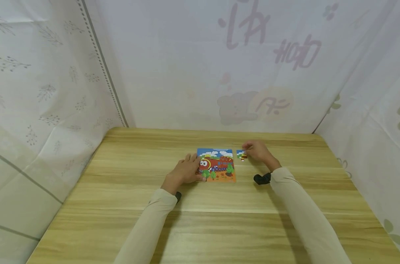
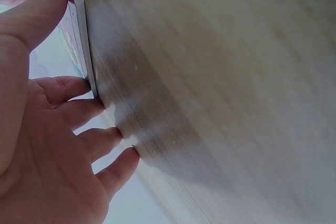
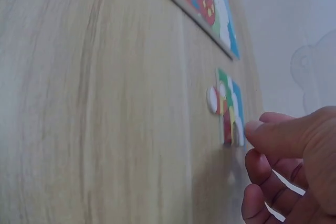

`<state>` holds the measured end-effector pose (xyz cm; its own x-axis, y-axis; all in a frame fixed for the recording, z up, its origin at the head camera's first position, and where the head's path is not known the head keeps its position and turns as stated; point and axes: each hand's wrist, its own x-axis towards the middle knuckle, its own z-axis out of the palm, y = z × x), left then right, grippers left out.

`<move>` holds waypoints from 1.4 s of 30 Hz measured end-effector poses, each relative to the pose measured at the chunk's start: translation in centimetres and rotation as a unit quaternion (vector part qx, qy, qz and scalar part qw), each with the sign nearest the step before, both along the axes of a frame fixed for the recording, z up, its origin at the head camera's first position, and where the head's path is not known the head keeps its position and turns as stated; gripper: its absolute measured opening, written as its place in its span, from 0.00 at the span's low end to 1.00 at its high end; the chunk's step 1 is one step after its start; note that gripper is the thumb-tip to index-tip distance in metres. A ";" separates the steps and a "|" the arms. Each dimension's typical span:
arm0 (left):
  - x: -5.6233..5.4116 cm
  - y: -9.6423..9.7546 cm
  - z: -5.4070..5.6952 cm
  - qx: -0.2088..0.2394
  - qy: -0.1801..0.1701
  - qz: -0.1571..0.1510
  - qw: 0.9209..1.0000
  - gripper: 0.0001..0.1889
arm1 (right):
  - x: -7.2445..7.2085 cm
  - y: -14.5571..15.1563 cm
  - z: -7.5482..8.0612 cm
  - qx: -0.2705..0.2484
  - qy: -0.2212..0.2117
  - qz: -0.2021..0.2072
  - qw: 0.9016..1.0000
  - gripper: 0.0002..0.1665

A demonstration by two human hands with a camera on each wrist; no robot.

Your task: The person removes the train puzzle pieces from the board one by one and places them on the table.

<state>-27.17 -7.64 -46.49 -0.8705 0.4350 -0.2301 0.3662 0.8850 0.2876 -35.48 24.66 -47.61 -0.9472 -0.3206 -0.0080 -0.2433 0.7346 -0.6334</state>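
A jigsaw puzzle board [image 1: 218, 165] with a red cartoon train under a blue sky lies flat on the wooden table. My left hand [image 1: 186, 170] rests against its left side, fingers spread and mostly straight. In the left wrist view the thumb touches the board's edge [image 2: 81, 30], while the other fingertips reach the tabletop. To the right of the board is a small puzzle piece [image 3: 228, 108] with blue, green, yellow and red parts and a rounded white knob. The thumb and index finger of my right hand [image 1: 257, 151] pinch its far right corner; the other fingers curl loosely.
The wooden table [image 1: 137, 205] extends around both hands, its back edge close to a printed white curtain [image 1: 173, 73]. More patterned cloth [image 1: 48, 91] hangs at the left side. A dark wrist strap [image 1: 262, 179] sits at my right cuff.
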 end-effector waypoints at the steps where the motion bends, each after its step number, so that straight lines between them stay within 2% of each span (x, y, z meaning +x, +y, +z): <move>1: 0.0 0.0 0.0 0.001 0.000 0.001 1.000 0.50 | 0.0 -0.2 0.1 -0.001 -0.002 -0.001 1.000 0.16; 9: 0.1 -0.2 0.0 0.005 -0.001 0.002 1.000 0.49 | 0.2 -2.7 0.5 -0.006 0.011 0.015 1.000 0.16; 14: 0.2 -0.2 0.1 0.007 -0.005 0.003 1.000 0.50 | 0.2 -4.6 0.7 -0.012 -0.010 0.029 0.999 0.14; 22: 0.1 -0.1 -0.1 0.012 -0.004 0.004 1.000 0.49 | -0.2 -7.1 0.5 0.017 -0.002 0.062 0.998 0.09; 30: 0.0 -0.1 -0.2 0.012 -0.006 0.004 1.000 0.50 | 0.0 -8.6 0.5 0.024 -0.011 0.086 0.996 0.11; 42: 0.0 -0.1 -0.1 0.007 -0.004 0.004 1.000 0.50 | -0.1 -10.4 0.4 0.090 -0.024 0.071 0.993 0.16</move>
